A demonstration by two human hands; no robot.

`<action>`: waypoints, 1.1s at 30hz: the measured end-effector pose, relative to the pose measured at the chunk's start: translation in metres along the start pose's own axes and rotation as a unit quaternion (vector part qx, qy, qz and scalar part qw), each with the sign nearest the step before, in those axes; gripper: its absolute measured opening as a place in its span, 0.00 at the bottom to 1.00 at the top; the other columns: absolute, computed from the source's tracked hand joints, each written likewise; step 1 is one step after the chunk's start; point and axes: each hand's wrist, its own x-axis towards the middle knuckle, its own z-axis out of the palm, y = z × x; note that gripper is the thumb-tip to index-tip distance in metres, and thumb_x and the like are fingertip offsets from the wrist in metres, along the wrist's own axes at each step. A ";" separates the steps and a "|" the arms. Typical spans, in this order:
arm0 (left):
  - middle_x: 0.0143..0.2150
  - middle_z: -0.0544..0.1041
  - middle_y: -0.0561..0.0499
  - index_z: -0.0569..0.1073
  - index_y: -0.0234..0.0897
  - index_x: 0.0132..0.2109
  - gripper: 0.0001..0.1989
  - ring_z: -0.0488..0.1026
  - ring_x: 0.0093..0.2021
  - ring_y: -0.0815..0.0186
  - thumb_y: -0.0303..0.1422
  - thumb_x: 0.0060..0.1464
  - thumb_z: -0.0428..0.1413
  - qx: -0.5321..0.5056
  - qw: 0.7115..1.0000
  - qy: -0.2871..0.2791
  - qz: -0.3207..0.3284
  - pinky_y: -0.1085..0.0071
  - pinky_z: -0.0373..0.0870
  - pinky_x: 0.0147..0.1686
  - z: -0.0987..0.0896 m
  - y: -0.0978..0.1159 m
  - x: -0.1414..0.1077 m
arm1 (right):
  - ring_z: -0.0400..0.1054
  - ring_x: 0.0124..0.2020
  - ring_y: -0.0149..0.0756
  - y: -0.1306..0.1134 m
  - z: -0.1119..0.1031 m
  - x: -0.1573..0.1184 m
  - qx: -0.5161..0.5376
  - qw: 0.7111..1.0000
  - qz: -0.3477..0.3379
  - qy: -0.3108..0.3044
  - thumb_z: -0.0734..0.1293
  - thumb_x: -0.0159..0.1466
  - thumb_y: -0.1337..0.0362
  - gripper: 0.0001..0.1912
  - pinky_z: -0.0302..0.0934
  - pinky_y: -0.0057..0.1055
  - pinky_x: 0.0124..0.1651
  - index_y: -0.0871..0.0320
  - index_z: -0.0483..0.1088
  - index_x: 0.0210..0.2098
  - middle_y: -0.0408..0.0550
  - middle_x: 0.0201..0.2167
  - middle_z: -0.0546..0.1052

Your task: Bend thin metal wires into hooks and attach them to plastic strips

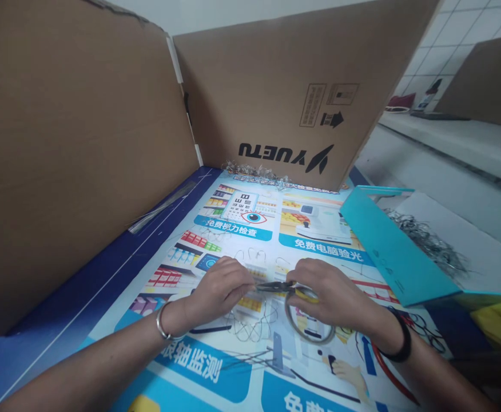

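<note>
Above the middle of the desk [98, 306], left of the turquoise box [390, 252], the right hand [325, 294] grasps yellow-handled pliers [275, 286], their tips meeting the left hand [225, 287], which pinches thin bent wire [250, 337].

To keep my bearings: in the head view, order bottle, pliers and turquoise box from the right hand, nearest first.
1. Pliers: held in the right hand.
2. Turquoise box: to its right.
3. Bottle: far right, on the ledge.

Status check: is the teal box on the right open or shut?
Open. No lid covers the teal box; its pale inside and a tangle of thin wires show past the teal wall.
</note>
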 end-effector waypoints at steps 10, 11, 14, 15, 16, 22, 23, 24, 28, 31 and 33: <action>0.31 0.75 0.50 0.70 0.36 0.38 0.04 0.69 0.33 0.67 0.26 0.59 0.51 -0.020 1.000 0.007 0.017 0.67 0.62 0.37 0.002 -0.004 -0.002 | 0.65 0.39 0.38 -0.001 0.008 0.000 0.019 0.999 -0.026 0.015 0.64 0.61 0.56 0.14 0.58 0.34 0.40 0.57 0.69 0.42 0.49 0.35 0.72; 0.31 0.75 0.50 0.70 0.36 0.38 0.04 0.69 0.33 0.67 0.26 0.59 0.50 -0.021 1.000 0.008 0.019 0.67 0.62 0.37 0.002 -0.003 -0.002 | 0.65 0.39 0.38 -0.001 0.009 -0.001 0.017 0.999 -0.027 0.016 0.64 0.61 0.56 0.14 0.58 0.34 0.40 0.57 0.69 0.42 0.49 0.35 0.72; 0.30 0.75 0.51 0.69 0.36 0.37 0.04 0.69 0.32 0.67 0.27 0.59 0.51 -0.021 0.999 0.013 0.022 0.67 0.62 0.37 0.000 -0.001 0.000 | 0.65 0.39 0.38 -0.002 0.010 -0.001 0.007 0.999 -0.029 0.019 0.64 0.61 0.55 0.14 0.57 0.34 0.40 0.57 0.69 0.42 0.49 0.35 0.72; 0.30 0.75 0.51 0.69 0.36 0.37 0.04 0.69 0.32 0.67 0.27 0.59 0.51 -0.020 0.999 0.013 0.021 0.67 0.62 0.37 0.000 -0.001 0.001 | 0.65 0.38 0.38 -0.002 0.010 -0.001 0.003 0.999 -0.030 0.018 0.64 0.61 0.55 0.14 0.57 0.33 0.39 0.57 0.69 0.42 0.49 0.35 0.72; 0.29 0.74 0.51 0.69 0.36 0.37 0.04 0.68 0.32 0.67 0.27 0.59 0.50 -0.019 1.000 0.014 0.020 0.67 0.62 0.36 -0.001 0.000 0.001 | 0.65 0.38 0.38 -0.003 0.010 -0.001 0.000 0.999 -0.031 0.017 0.63 0.61 0.55 0.14 0.57 0.33 0.39 0.57 0.69 0.42 0.48 0.34 0.72; 0.29 0.74 0.51 0.69 0.36 0.36 0.04 0.68 0.32 0.67 0.27 0.59 0.50 -0.024 0.999 0.012 0.025 0.67 0.62 0.36 0.000 0.000 0.001 | 0.65 0.35 0.37 -0.004 0.009 0.000 -0.006 1.000 -0.026 0.009 0.63 0.62 0.54 0.14 0.55 0.32 0.36 0.57 0.69 0.40 0.48 0.33 0.72; 0.29 0.74 0.51 0.69 0.36 0.36 0.04 0.68 0.32 0.67 0.27 0.59 0.51 -0.026 0.999 0.011 0.025 0.67 0.62 0.36 0.000 0.000 0.001 | 0.65 0.35 0.37 -0.004 0.009 0.000 -0.003 1.000 -0.026 0.009 0.63 0.62 0.54 0.14 0.55 0.32 0.36 0.57 0.69 0.40 0.48 0.33 0.72; 0.29 0.74 0.51 0.69 0.36 0.37 0.04 0.68 0.32 0.67 0.27 0.59 0.51 -0.029 0.999 0.012 0.024 0.67 0.62 0.36 0.000 0.000 0.001 | 0.65 0.35 0.37 -0.003 0.009 0.000 0.002 1.000 -0.027 0.009 0.63 0.61 0.54 0.14 0.56 0.32 0.36 0.57 0.69 0.41 0.48 0.33 0.72; 0.30 0.74 0.50 0.70 0.36 0.38 0.05 0.68 0.33 0.67 0.27 0.60 0.49 -0.052 0.998 0.030 0.024 0.66 0.63 0.37 -0.003 0.000 0.003 | 0.65 0.38 0.37 0.002 0.009 -0.001 0.042 0.998 -0.035 0.018 0.64 0.61 0.53 0.15 0.57 0.33 0.40 0.56 0.68 0.42 0.48 0.35 0.72; 0.32 0.75 0.49 0.71 0.37 0.40 0.05 0.69 0.34 0.66 0.28 0.60 0.49 -0.078 0.995 0.043 0.039 0.65 0.64 0.38 -0.007 0.000 0.005 | 0.65 0.39 0.37 0.007 0.009 -0.002 0.064 0.996 -0.050 0.029 0.63 0.61 0.53 0.15 0.58 0.33 0.41 0.56 0.68 0.43 0.49 0.36 0.73; 0.33 0.75 0.49 0.71 0.37 0.41 0.06 0.70 0.36 0.65 0.30 0.60 0.50 -0.103 0.993 0.046 0.042 0.65 0.65 0.40 -0.008 0.001 0.006 | 0.65 0.39 0.37 0.009 0.008 -0.002 0.069 0.995 -0.058 0.040 0.64 0.61 0.54 0.15 0.58 0.33 0.41 0.56 0.68 0.43 0.49 0.36 0.73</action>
